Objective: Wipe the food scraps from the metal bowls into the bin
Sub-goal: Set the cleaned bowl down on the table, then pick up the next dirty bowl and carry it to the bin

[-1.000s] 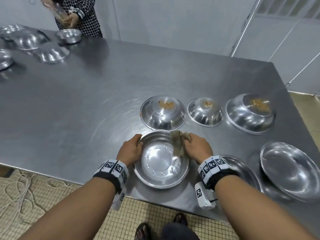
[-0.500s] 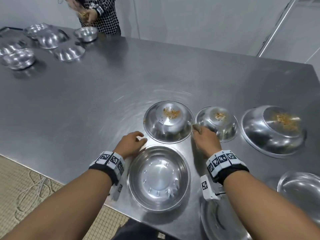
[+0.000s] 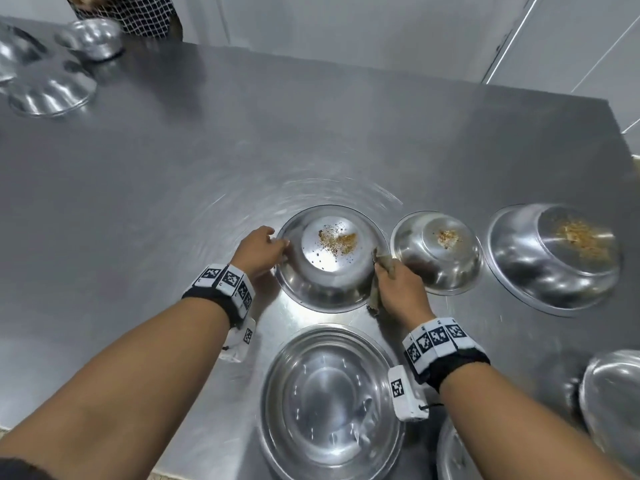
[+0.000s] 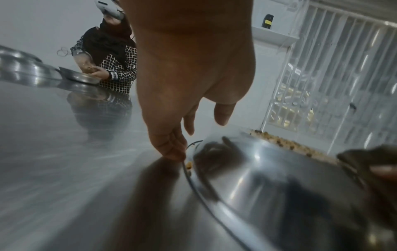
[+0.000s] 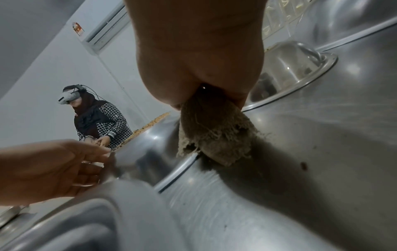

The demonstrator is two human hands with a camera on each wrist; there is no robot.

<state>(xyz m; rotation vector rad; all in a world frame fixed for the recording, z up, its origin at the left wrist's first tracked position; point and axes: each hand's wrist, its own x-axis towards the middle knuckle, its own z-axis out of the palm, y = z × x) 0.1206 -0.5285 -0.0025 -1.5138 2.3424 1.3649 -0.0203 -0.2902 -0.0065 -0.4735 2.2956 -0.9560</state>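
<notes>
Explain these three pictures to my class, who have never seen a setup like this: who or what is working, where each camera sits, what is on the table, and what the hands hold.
No machine works here: a person uses two bare hands, wearing patterned tracking bands on the wrists. The widest picture comes from a camera on the person's head, looking down. The other two come from cameras strapped to each wrist, looking along the hand.

On the steel table stand metal bowls. Three are upside down with brown food scraps on their flat bottoms. An upright bowl, nearest the person, looks free of scraps.

The left hand touches the rim of the nearest upturned bowl. The right hand grips a worn brownish cloth at that bowl's other side.

A second person in a headset works at the far end. No bin is visible.
</notes>
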